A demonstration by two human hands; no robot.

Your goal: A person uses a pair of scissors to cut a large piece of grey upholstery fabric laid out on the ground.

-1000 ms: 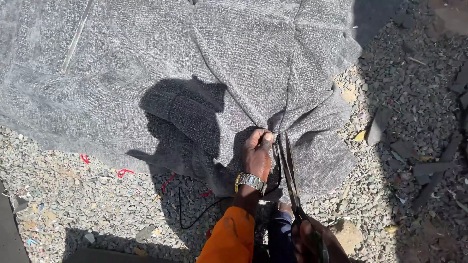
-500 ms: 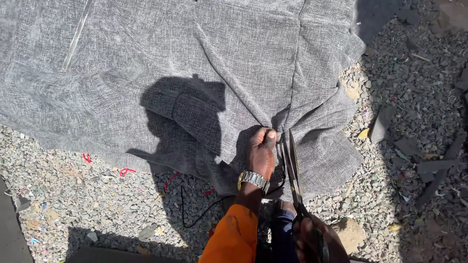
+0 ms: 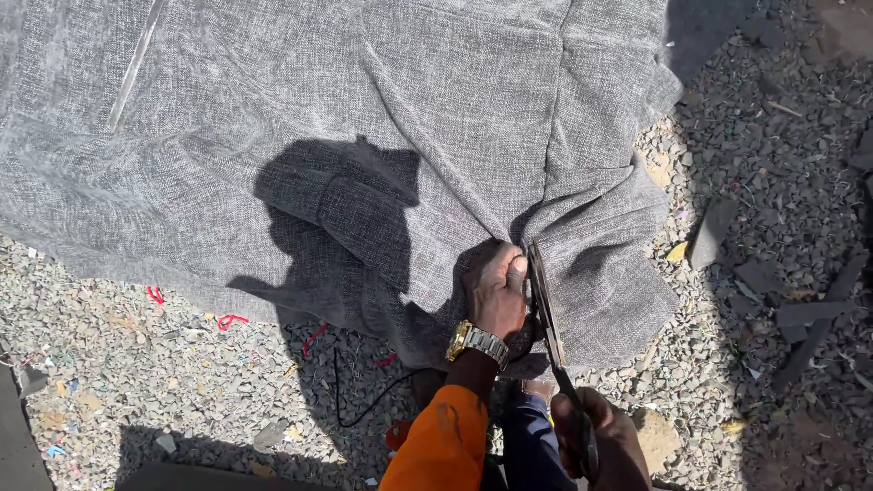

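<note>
A large grey woven cloth (image 3: 364, 118) lies spread over gravel ground. My left hand (image 3: 496, 289), with a gold wristwatch and an orange sleeve, pinches the cloth's near edge just left of a cut. My right hand (image 3: 600, 441) grips the handles of long black scissors (image 3: 547, 318). Their blades point away from me into the cloth beside my left fingers and look nearly closed. A fold ridge runs from the cut up and to the left across the cloth.
Gravel (image 3: 136, 382) strewn with small scraps surrounds the cloth. Red thread bits (image 3: 227, 320) and a thin black cord (image 3: 350, 400) lie near its lower edge. Dark flat fragments (image 3: 800, 314) lie at the right. A dark slab edge (image 3: 18, 436) sits at bottom left.
The scissors and my left hand have crept slightly farther into the cloth. The cloth bunches a little more around the cut.
</note>
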